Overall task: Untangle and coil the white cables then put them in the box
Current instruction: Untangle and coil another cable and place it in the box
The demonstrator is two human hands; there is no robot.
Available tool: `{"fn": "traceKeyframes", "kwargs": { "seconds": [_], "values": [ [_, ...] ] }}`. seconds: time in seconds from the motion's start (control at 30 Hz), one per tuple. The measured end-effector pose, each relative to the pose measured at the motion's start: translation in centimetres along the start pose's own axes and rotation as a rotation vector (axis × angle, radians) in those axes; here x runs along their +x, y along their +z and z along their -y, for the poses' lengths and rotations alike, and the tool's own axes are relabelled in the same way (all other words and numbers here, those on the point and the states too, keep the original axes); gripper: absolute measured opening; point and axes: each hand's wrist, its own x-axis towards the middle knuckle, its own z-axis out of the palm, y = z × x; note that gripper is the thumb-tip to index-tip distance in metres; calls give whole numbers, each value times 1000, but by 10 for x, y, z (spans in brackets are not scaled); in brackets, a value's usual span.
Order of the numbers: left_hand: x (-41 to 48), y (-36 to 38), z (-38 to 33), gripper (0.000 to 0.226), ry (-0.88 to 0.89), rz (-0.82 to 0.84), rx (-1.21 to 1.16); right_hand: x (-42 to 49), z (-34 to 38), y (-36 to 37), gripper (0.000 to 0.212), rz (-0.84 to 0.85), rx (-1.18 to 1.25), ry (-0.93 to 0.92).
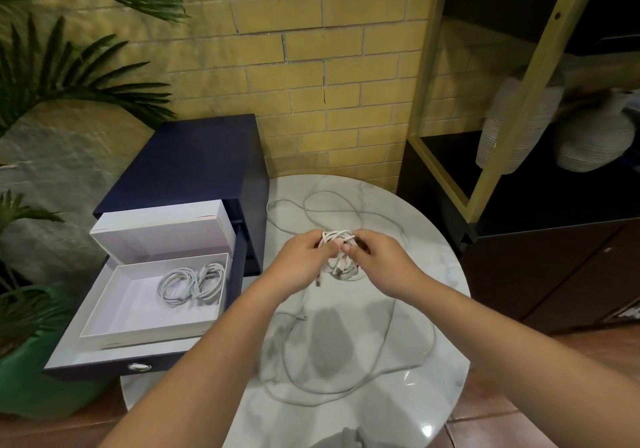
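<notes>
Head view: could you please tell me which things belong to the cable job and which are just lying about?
Job: left hand, right hand, the half-wound cable they hold, loose cables on the table, box, coiled cables in it.
Lying about: drawer unit, plant, vases, shelf.

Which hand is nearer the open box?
Left. The left hand sits just right of the box; the right hand is farther right. Both hold the cable bundle.
</notes>
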Motion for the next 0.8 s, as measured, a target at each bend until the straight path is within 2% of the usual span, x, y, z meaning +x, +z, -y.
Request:
{"fn": "traceKeyframes", "kwargs": {
  "seconds": [0.13, 0.23, 0.33, 0.43, 0.5, 0.57, 0.7, 0.8],
  "values": [
    [-4, 17, 0, 26, -11, -101, -160, 1, 4, 0, 40, 3, -64, 2],
    [-6, 23, -1, 25, -85, -214, -356, -3, 6, 5, 40, 88, 109, 53],
    [-2, 16, 1, 30, -22, -190, -212, -10, 6, 7, 30, 121, 301, 105],
    [1, 2, 8, 32, 69, -177, -45, -6, 15, 9, 25, 82, 330, 125],
    [0, -7, 11, 31, 106, -181, 36, -1, 24, 11, 31, 48, 352, 125],
    [-3, -17, 17, 31, 148, -172, 106, 5, 34, 15, 26, 40, 320, 105],
    [-10, -44, 33, 29, 185, -137, 169, 14, 53, 35, 18, 51, 363, 102],
    [-17, -74, 46, 24, 178, -149, 127, 19, 67, 60, 12, 17, 429, 101]
  ]
}}
